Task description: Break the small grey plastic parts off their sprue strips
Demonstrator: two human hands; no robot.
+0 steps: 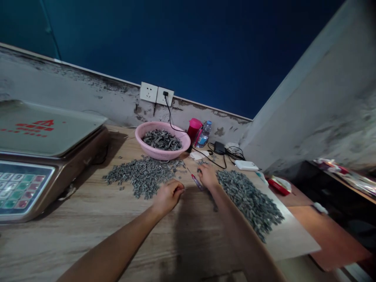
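Note:
My left hand [168, 196] is closed, thumb against curled fingers, just above the wooden table. What it pinches, if anything, is too small to make out. It lies at the right edge of a spread of small grey pieces [143, 174]. Farther right, my right hand [208, 176] reaches down to the tabletop with bent fingers drawn together near a few loose grey pieces. Whatever is between those fingertips cannot be made out. A slim red-and-clear pen-like tool [197, 182] lies between the hands. Beside my right forearm is a larger heap of grey pieces [249, 201].
A pink basket [143, 147] of dark grey strips stands at the back. Near it are a pink-lidded cup [194, 129], a water bottle [204, 134] and black cables with an adapter [219, 148]. A weighing scale [79, 152] occupies the left; a white device [246, 165] lies right.

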